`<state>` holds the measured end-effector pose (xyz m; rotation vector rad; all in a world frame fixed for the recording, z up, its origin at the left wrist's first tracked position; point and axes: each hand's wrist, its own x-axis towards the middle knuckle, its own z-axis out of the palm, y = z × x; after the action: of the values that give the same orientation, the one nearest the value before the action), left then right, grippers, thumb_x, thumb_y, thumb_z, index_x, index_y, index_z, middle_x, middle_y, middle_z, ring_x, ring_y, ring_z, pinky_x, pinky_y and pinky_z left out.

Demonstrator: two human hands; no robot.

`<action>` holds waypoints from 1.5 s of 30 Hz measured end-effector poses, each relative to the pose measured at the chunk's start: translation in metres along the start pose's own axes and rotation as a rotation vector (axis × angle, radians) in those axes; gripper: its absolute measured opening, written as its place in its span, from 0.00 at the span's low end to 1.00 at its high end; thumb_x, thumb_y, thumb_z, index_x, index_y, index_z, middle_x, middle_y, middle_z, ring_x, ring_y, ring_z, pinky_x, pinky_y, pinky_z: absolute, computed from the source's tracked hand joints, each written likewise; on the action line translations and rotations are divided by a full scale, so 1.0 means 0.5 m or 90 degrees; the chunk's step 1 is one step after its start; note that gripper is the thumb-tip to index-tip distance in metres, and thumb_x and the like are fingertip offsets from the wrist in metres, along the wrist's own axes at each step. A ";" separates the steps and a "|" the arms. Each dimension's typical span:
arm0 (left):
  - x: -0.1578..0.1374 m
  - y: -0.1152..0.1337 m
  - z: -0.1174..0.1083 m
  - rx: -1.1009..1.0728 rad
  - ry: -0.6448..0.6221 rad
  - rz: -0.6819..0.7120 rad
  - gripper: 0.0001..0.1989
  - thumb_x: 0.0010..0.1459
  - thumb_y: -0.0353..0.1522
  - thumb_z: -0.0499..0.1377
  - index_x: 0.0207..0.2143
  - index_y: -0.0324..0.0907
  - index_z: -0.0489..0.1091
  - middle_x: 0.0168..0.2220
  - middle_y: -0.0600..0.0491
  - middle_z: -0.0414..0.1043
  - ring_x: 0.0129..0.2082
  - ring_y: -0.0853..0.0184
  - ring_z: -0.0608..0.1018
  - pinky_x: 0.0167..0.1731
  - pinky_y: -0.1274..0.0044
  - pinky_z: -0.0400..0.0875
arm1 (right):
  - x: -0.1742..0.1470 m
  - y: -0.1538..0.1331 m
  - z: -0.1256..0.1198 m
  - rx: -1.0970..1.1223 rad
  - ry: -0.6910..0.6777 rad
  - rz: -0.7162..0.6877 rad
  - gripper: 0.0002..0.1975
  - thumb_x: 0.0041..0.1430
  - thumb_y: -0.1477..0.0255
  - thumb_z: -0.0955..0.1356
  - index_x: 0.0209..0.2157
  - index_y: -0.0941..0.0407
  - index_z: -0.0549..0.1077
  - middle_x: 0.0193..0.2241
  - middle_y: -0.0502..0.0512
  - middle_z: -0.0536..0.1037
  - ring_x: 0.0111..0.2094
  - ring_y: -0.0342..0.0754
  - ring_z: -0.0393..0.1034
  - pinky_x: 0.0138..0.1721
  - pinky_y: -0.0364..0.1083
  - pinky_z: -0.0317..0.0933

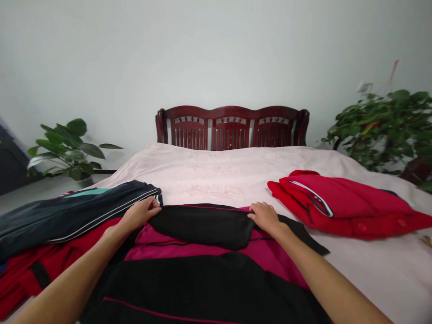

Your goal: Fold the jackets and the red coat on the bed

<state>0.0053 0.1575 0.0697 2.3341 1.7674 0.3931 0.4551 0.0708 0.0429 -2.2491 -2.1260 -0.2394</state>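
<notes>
My left hand [140,213] grips the left end of the folded-over black edge of a black and magenta garment [202,252], fingers curled onto the cloth. My right hand [266,217] pinches the right end of that same fold, fingers bent down on it. Both hands are closed on the fabric.

The garment lies flat on the bed [216,175] in the lower centre of the frame. Its folded edge runs left to right across the frame, between my hands; the rest of the cloth extends toward the bottom edge of the frame, black with magenta bands.

Surroundings: a dark navy garment with white piping [74,211] lies at middle left, its near end just beside my left hand. Red cloth [37,270] lies beneath it at lower left. A folded red garment [340,202] sits at middle right, apart from my right hand. A dark wooden headboard [232,126] stands at upper centre against a pale wall. One potted plant [67,150] stands at far left, another leafy plant [391,126] at far right. Nothing lies across the fold between my hands.
</notes>
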 end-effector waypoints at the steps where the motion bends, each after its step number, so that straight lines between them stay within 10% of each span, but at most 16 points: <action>1: -0.001 -0.006 0.004 -0.027 -0.005 0.024 0.17 0.55 0.46 0.55 0.39 0.44 0.71 0.36 0.51 0.76 0.37 0.60 0.77 0.38 0.73 0.68 | -0.005 -0.007 -0.006 -0.006 0.024 -0.008 0.09 0.60 0.70 0.66 0.41 0.56 0.76 0.43 0.60 0.77 0.48 0.55 0.66 0.47 0.51 0.54; 7: -0.047 -0.054 0.010 -0.168 0.001 0.094 0.31 0.55 0.46 0.57 0.58 0.40 0.63 0.56 0.43 0.68 0.56 0.54 0.71 0.55 0.66 0.66 | -0.071 -0.098 -0.073 0.154 0.083 -0.239 0.07 0.60 0.73 0.65 0.38 0.54 0.74 0.38 0.54 0.75 0.42 0.49 0.67 0.44 0.47 0.57; 14: -0.129 -0.041 0.008 0.053 -0.055 0.200 0.43 0.43 0.24 0.58 0.64 0.52 0.56 0.66 0.48 0.54 0.57 0.54 0.70 0.55 0.65 0.66 | -0.122 -0.162 -0.042 0.112 -0.017 -0.365 0.26 0.53 0.70 0.70 0.55 0.53 0.69 0.50 0.59 0.72 0.48 0.57 0.64 0.47 0.54 0.61; 22: -0.126 -0.035 0.007 0.047 0.144 0.246 0.17 0.61 0.26 0.48 0.48 0.45 0.69 0.52 0.47 0.72 0.51 0.59 0.74 0.52 0.67 0.65 | -0.107 -0.122 -0.043 0.145 0.034 -0.337 0.27 0.52 0.86 0.59 0.50 0.53 0.74 0.44 0.57 0.74 0.46 0.51 0.65 0.50 0.51 0.59; 31: -0.143 -0.080 0.017 -0.162 -0.014 0.083 0.20 0.46 0.29 0.57 0.44 0.44 0.71 0.46 0.50 0.74 0.46 0.59 0.76 0.49 0.71 0.69 | -0.177 -0.094 -0.025 0.196 -0.002 -0.343 0.38 0.46 0.88 0.59 0.58 0.48 0.69 0.58 0.56 0.67 0.58 0.53 0.58 0.57 0.55 0.55; 36: -0.058 -0.073 0.019 -0.237 0.056 -0.161 0.26 0.54 0.45 0.55 0.49 0.37 0.70 0.32 0.50 0.75 0.35 0.58 0.79 0.35 0.71 0.71 | -0.180 -0.120 -0.034 0.178 0.046 -0.327 0.32 0.51 0.86 0.62 0.56 0.48 0.71 0.48 0.57 0.72 0.49 0.54 0.63 0.48 0.54 0.61; 45: -0.070 -0.021 0.020 -0.243 0.210 -0.138 0.19 0.51 0.34 0.55 0.47 0.40 0.69 0.23 0.61 0.62 0.23 0.69 0.70 0.27 0.78 0.63 | -0.183 -0.111 -0.015 0.223 0.108 -0.316 0.20 0.62 0.81 0.60 0.48 0.51 0.75 0.39 0.56 0.72 0.42 0.52 0.65 0.45 0.52 0.61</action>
<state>-0.0101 0.1269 0.0534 1.8738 1.8551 1.0254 0.3948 -0.0175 0.0332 -1.4447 -2.3712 -0.0572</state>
